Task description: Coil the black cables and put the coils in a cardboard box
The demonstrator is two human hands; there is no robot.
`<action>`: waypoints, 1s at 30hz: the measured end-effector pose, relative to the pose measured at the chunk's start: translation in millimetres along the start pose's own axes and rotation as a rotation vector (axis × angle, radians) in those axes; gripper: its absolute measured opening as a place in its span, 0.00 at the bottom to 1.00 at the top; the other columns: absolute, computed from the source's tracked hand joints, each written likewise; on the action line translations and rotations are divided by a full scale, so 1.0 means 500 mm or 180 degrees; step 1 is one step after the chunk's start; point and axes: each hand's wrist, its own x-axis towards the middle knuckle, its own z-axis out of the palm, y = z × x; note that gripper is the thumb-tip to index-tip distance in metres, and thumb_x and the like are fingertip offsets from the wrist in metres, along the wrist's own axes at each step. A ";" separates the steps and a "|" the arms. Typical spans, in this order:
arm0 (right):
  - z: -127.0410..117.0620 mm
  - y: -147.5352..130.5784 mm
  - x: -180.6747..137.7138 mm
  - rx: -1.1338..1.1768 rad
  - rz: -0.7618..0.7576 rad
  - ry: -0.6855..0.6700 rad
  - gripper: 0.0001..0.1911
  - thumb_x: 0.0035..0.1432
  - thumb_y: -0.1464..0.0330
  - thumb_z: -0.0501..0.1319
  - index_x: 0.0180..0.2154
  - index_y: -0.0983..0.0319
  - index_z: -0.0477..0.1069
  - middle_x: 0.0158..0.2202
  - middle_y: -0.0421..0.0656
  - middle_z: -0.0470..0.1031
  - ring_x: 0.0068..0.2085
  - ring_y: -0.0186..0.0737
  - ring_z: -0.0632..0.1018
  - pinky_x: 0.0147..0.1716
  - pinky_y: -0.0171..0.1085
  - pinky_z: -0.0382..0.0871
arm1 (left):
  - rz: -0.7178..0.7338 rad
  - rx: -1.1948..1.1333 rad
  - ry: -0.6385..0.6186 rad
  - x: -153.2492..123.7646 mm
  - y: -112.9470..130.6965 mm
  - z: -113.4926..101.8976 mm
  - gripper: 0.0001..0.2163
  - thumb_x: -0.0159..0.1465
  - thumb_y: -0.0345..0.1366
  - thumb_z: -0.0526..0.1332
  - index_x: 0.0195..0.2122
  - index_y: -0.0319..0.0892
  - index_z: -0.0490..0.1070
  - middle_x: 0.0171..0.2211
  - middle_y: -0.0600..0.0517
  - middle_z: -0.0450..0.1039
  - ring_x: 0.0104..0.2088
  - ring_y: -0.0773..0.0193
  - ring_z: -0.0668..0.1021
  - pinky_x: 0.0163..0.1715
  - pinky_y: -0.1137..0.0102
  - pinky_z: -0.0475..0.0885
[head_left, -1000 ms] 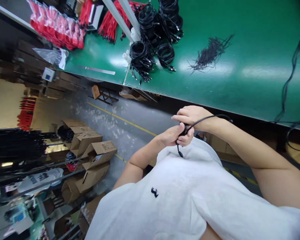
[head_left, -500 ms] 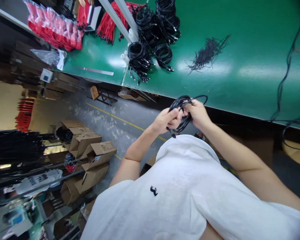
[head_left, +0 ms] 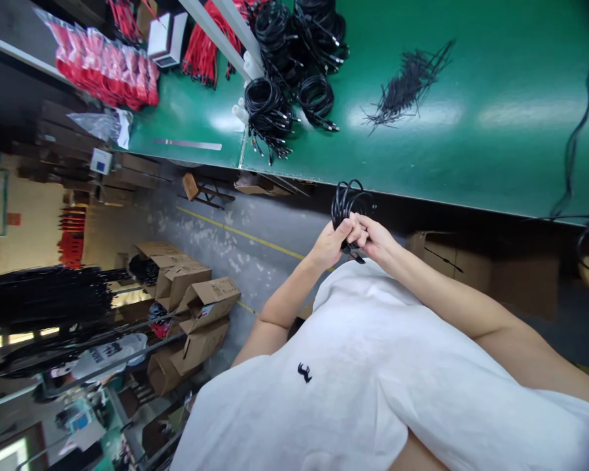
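A coil of black cable (head_left: 349, 199) is held upright just in front of the green bench's near edge. My left hand (head_left: 332, 243) is closed on its lower part, and my right hand (head_left: 375, 237) grips it from the other side, fingers pressed together. One cable plug (head_left: 357, 257) pokes out below my hands, above my white shirt (head_left: 353, 379).
On the green bench (head_left: 471, 157) lie several coiled black cables (head_left: 275, 108), a heap of thin black ties (head_left: 407, 85), red cables (head_left: 203, 55), red packets (head_left: 103, 62) and a metal ruler (head_left: 189, 144). Cardboard boxes (head_left: 191, 314) stand on the floor at left.
The loose loop that ran over my right wrist has been gathered into a tight coil. Both hands rose from my chest toward the bench edge.
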 end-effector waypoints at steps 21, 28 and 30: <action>0.020 -0.148 -0.045 -0.5815 -0.3787 -0.2149 0.14 0.62 0.71 0.52 0.45 0.59 0.74 0.38 0.49 0.75 0.39 0.45 0.72 0.39 0.44 0.65 | -0.1519 -0.0935 0.0105 -0.040 0.041 0.008 0.16 0.69 0.46 0.57 0.31 0.39 0.68 0.19 0.61 0.52 0.15 0.75 0.58 0.18 0.78 0.59; 0.005 -0.068 -0.030 -0.2359 -0.1667 -0.0722 0.14 0.52 0.60 0.69 0.30 0.60 0.67 0.22 0.35 0.64 0.23 0.30 0.65 0.26 0.35 0.69 | -0.0732 -0.0735 0.0518 -0.025 0.079 -0.004 0.14 0.69 0.38 0.58 0.27 0.40 0.63 0.18 0.64 0.42 0.12 0.79 0.49 0.14 0.81 0.49; 0.004 -0.028 -0.027 -0.1394 -0.0938 -0.0565 0.18 0.52 0.58 0.70 0.29 0.59 0.62 0.20 0.33 0.60 0.22 0.28 0.63 0.26 0.33 0.71 | -0.0534 -0.0719 0.0651 -0.018 0.077 -0.005 0.14 0.71 0.38 0.56 0.27 0.40 0.63 0.17 0.64 0.42 0.12 0.79 0.49 0.14 0.81 0.49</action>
